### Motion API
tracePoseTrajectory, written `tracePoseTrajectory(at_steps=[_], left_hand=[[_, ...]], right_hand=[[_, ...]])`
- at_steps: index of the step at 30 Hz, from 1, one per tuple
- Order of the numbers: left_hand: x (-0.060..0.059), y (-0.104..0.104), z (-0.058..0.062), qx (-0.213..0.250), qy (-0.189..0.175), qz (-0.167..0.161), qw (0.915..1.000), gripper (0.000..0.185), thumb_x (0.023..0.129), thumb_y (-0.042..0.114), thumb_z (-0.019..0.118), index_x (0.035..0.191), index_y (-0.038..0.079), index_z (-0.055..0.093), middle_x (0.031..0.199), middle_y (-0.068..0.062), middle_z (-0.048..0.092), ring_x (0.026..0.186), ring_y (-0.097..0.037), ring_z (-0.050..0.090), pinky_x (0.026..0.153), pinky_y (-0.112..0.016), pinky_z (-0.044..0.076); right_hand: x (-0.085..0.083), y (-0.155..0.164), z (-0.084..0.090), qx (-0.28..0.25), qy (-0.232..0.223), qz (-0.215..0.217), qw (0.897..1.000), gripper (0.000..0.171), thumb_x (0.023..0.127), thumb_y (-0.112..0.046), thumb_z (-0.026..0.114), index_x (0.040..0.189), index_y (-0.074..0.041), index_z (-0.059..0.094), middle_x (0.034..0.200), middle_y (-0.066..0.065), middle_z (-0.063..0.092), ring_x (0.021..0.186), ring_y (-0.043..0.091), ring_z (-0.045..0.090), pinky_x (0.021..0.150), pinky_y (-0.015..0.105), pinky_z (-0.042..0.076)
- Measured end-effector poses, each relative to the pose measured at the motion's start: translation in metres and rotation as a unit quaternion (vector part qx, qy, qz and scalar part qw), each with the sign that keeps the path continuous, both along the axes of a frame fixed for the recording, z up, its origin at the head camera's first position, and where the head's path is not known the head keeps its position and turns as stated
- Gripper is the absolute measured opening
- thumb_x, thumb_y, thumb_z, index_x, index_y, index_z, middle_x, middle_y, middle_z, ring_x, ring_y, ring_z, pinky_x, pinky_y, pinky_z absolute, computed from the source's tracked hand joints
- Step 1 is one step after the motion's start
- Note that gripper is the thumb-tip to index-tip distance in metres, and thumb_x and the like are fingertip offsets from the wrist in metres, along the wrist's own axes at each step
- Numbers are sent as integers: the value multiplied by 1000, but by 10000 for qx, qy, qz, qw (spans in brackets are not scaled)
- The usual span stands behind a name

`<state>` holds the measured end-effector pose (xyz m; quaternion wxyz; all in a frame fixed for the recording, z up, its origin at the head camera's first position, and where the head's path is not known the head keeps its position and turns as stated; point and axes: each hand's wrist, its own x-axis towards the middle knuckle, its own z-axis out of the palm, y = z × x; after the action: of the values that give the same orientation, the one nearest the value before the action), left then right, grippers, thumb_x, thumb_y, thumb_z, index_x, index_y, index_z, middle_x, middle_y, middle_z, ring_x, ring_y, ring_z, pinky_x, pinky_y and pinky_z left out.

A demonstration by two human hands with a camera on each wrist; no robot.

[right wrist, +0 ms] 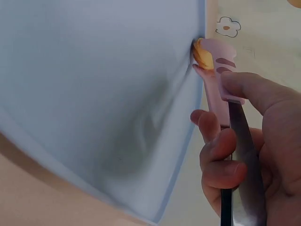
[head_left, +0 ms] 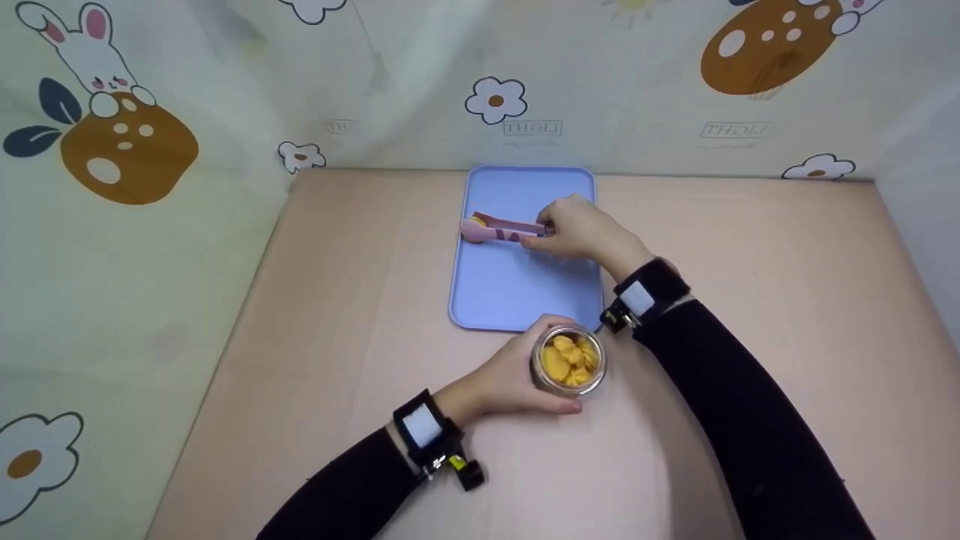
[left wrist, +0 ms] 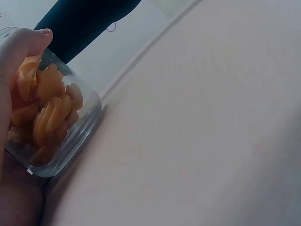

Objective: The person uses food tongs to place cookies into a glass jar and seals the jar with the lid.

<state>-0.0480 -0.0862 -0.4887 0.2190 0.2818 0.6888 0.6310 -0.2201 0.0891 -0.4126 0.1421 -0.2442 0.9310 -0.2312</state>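
Note:
My right hand (head_left: 585, 231) grips a pair of pink-tipped tongs (head_left: 510, 229) over the blue tray (head_left: 525, 292). In the right wrist view, a yellow-orange piece (right wrist: 203, 55) sits between the tong tips, close to the tray's surface at its far edge; whether it touches the tray I cannot tell. The tongs' handles are metal in that view. My left hand (head_left: 517, 375) is wrapped round a glass jar (head_left: 570, 390) just in front of the tray. Ridged yellow-orange pieces (left wrist: 51, 113) lie inside the jar, whose mouth is uncovered.
The tray lies on a pale pinkish table (head_left: 360, 262), its back end near the wall. Behind and to the left hangs a patterned sheet (head_left: 405, 90) with rabbits and flowers. A black wrist band with a small camera (head_left: 645, 296) is on each wrist.

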Motion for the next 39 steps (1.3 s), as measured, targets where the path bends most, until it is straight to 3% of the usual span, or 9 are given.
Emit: tracePoseTrajectory(at_steps=[10,24,32,39], left_hand=[[0,1,0,81,110,-2,9999,97,75,18,102,153,19,46,145,8,62,135,-12,60,124,-37,42],[0,2,2,107,-20,0,9999,99,73,18,103,154,22,46,148,6,61,137,-15,59,125,-38,41],[1,3,1,3,44,75,10000,97,73,20,103,152,26,47,146,9,61,136,-13,59,124,-38,42],[0,1,1,50,190,33,9998,97,74,19,103,152,24,46,146,8,61,136,-14,59,124,-38,42]], right_hand=[[6,0,-5,-166,230,29,9996,34,103,-35,73,90,-5,78,66,0,56,60,15,46,54,30,35],[8,18,-1,-266,255,84,9993,38,102,-38,75,84,-5,76,64,0,55,59,15,47,54,30,37],[27,60,36,-416,743,173,9962,38,103,-40,73,86,-6,73,68,3,57,61,20,50,57,35,41],[76,110,78,-577,963,361,9930,28,102,-36,75,86,-14,74,66,-6,55,58,12,49,53,30,41]])
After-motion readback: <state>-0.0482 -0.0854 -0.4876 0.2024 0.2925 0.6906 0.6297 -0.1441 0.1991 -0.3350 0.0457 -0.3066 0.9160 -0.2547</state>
